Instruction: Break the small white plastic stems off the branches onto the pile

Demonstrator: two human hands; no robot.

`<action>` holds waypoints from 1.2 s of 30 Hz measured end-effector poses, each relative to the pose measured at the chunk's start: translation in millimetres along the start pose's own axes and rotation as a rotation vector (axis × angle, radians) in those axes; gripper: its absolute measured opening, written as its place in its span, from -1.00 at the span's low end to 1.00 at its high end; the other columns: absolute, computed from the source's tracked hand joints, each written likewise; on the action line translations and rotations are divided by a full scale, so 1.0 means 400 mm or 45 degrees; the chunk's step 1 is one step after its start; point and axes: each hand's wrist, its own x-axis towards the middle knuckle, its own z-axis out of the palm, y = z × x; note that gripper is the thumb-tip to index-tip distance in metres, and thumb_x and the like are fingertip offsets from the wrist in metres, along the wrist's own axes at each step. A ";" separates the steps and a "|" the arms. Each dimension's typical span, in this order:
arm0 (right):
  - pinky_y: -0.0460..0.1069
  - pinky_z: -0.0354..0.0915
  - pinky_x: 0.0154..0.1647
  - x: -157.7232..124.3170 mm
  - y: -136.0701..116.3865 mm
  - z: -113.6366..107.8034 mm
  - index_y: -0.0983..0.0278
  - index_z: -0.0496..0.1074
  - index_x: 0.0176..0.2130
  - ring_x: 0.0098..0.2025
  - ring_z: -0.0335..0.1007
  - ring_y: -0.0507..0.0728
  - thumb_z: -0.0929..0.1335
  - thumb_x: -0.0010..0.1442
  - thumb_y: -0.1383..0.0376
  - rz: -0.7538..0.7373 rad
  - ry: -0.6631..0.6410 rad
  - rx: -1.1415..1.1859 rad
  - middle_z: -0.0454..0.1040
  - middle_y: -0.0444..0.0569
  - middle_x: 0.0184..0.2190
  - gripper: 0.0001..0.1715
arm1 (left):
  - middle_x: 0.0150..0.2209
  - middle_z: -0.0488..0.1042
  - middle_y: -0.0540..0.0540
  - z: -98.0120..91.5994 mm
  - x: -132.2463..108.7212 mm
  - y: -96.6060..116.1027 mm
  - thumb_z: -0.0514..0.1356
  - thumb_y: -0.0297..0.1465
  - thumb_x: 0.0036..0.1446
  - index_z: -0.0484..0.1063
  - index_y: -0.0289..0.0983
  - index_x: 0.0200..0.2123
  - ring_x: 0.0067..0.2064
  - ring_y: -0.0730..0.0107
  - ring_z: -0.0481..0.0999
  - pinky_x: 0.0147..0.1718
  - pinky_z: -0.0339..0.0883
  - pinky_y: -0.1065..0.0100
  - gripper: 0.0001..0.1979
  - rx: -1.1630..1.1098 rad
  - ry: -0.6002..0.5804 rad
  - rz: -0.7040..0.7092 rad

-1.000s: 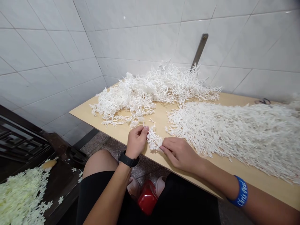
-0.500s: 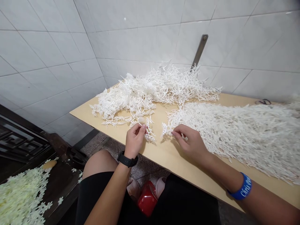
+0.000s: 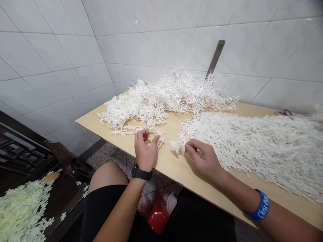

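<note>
Close to the table's front edge, my left hand [image 3: 146,149] has its thumb apart from its curled fingers. A loose white branching plastic sprig [image 3: 161,141] lies just past its fingertips. My right hand [image 3: 203,157] pinches a small white plastic sprig [image 3: 176,146] between thumb and forefinger, a little above the tabletop. Behind my left hand is a tangled heap of white branching sprigs [image 3: 161,97]. To the right of my right hand spreads a flatter, denser pile of white sprigs [image 3: 262,144].
The light wooden table [image 3: 174,124] stands against a tiled wall [image 3: 171,47]. A metal strip [image 3: 215,57] leans there, and a dark loop [image 3: 284,112] lies at the back right. Pale flower pieces [image 3: 22,211] cover a dark surface at lower left. Something red [image 3: 158,216] sits between my feet.
My left thumb and fingers have parted, leaving the sprig on the table. The sprig by my right hand has turned and dipped slightly.
</note>
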 end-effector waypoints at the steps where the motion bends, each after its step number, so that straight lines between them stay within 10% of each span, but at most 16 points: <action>1: -0.01 0.15 -0.44 -0.002 0.000 0.001 0.25 0.34 -0.44 -0.49 0.23 0.06 0.23 0.32 0.29 -0.001 -0.004 0.000 0.36 -0.11 -0.54 -0.72 | -0.17 0.39 -0.14 -0.004 -0.007 0.008 0.20 -0.32 0.19 0.33 -0.24 -0.20 -0.07 0.22 0.40 -0.03 0.29 0.18 -0.85 0.026 -0.004 0.134; 7: -0.03 0.18 -0.42 -0.013 0.002 0.012 0.26 0.37 -0.38 -0.46 0.29 0.06 0.22 0.35 0.31 -0.135 -0.098 0.039 0.41 -0.10 -0.50 -0.74 | -0.01 0.51 -0.18 -0.012 -0.052 0.057 0.20 -0.28 0.22 0.41 -0.18 0.02 0.05 0.11 0.43 0.01 0.26 0.15 -0.69 0.120 -0.735 0.532; 12: -0.03 0.16 -0.43 -0.016 -0.015 0.003 0.26 0.32 -0.44 -0.49 0.24 0.07 0.22 0.33 0.35 -0.356 -0.176 -0.008 0.31 -0.11 -0.56 -0.70 | -0.38 0.57 -0.07 -0.031 -0.026 0.050 0.24 -0.42 0.17 0.53 -0.21 -0.41 -0.27 0.26 0.51 -0.23 0.30 0.27 -0.90 0.140 -0.678 0.491; 17: -0.02 0.12 -0.51 -0.002 -0.001 -0.031 0.23 0.24 -0.50 -0.56 0.18 0.06 0.21 0.31 0.35 -0.217 0.045 -0.102 0.24 -0.14 -0.61 -0.67 | -0.41 0.56 -0.04 -0.115 0.058 0.012 0.27 -0.36 0.12 0.53 -0.24 -0.42 -0.32 0.28 0.50 -0.30 0.31 0.32 -0.90 0.123 -0.227 0.148; 24: 0.18 0.16 -0.16 0.029 0.078 -0.028 0.28 0.48 -0.09 -0.11 0.39 0.31 0.19 0.14 0.56 -0.134 0.132 -0.751 0.56 0.09 -0.14 -0.55 | -0.34 0.61 -0.11 -0.109 0.021 0.051 0.25 -0.24 0.15 0.57 -0.27 -0.25 -0.33 0.31 0.54 -0.23 0.40 0.31 -0.77 -0.259 -0.594 -0.121; 28: 0.17 0.16 -0.10 0.021 0.040 -0.022 0.27 0.44 -0.09 -0.09 0.38 0.27 0.19 0.25 0.49 -0.176 0.218 -0.588 0.54 0.09 -0.15 -0.66 | -0.42 0.57 -0.08 -0.092 -0.005 0.072 0.20 -0.26 0.19 0.55 -0.29 -0.31 -0.38 0.34 0.51 -0.30 0.38 0.35 -0.78 -0.308 -0.664 -0.136; 36: -0.04 0.10 -0.44 -0.007 -0.019 0.010 0.25 0.28 -0.42 -0.49 0.21 0.05 0.27 0.31 0.06 -0.127 -0.353 -0.127 0.31 -0.13 -0.53 -0.62 | -0.37 0.50 -0.07 -0.051 -0.059 0.095 0.09 -0.33 0.30 0.44 -0.29 -0.35 -0.28 0.33 0.46 -0.25 0.25 0.36 -0.78 -0.008 -0.893 0.220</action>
